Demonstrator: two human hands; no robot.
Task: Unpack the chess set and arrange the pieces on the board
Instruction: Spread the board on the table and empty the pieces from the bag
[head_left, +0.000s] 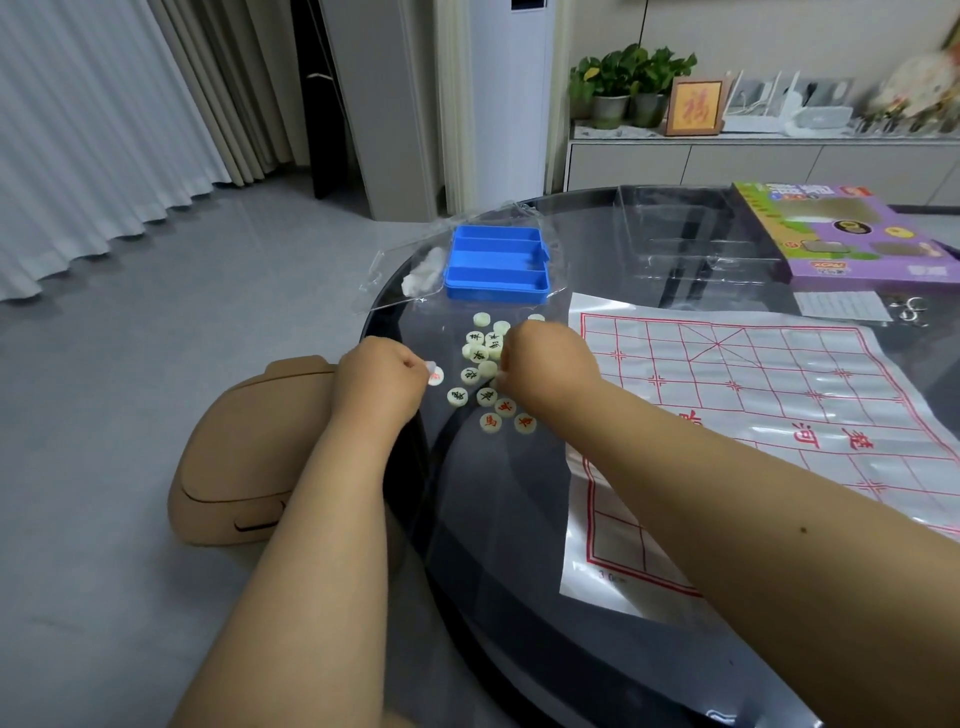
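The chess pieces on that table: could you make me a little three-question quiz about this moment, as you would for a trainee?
1. True or false: some chess pieces already stand on the paper board.
2. Which colour is the empty tray behind the pile? A) blue B) red C) white
3. Fill in: the left hand pinches one piece marked in ____.

Key: 1 false, the pieces lie loose on the glass table left of the board. 2 A. 3 red. The right hand is curled over the pile; what it holds is hidden.
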